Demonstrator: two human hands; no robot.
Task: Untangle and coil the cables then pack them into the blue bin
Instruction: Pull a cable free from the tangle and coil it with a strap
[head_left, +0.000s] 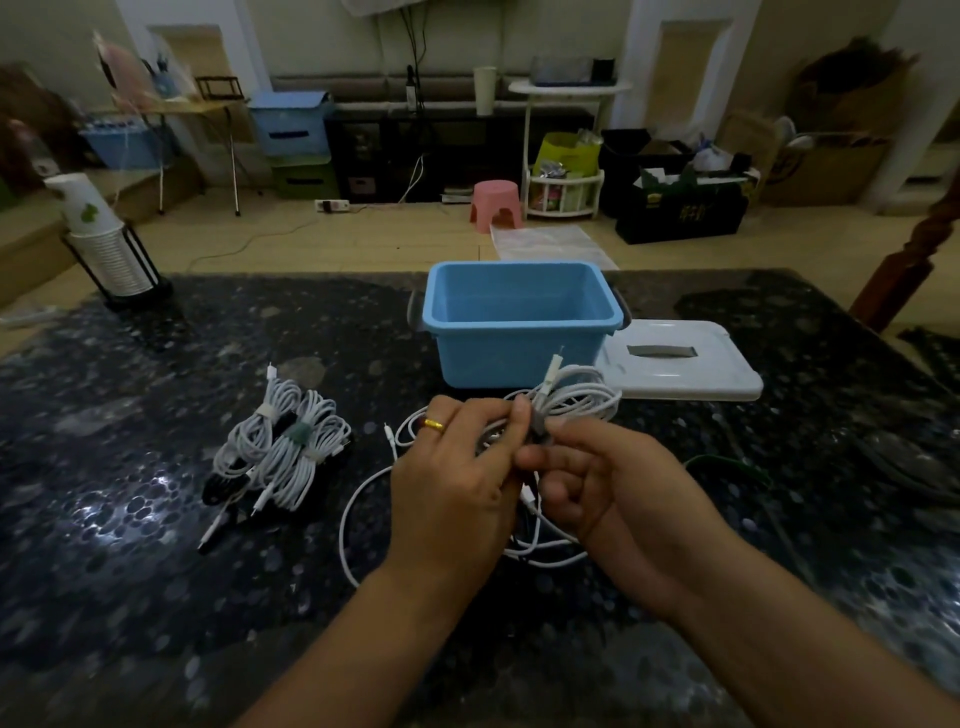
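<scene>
My left hand (452, 483) and my right hand (613, 483) meet over the dark table, both pinching a coiled white cable (582, 397) at a grey strap round its middle. One plug end sticks up above the coil. Loose white cable loops (358, 509) trail on the table under my hands. The blue bin (519, 358) stands open just behind the coil, with nothing visible inside. To the left lie several coiled white cables (283, 447) bound with straps, on top of a black one.
The bin's white lid (680, 364) lies flat to the right of the bin. A stack of paper cups in a black stand (111, 249) sits at the table's far left corner. A thin green cable (727, 462) lies to the right of my hands.
</scene>
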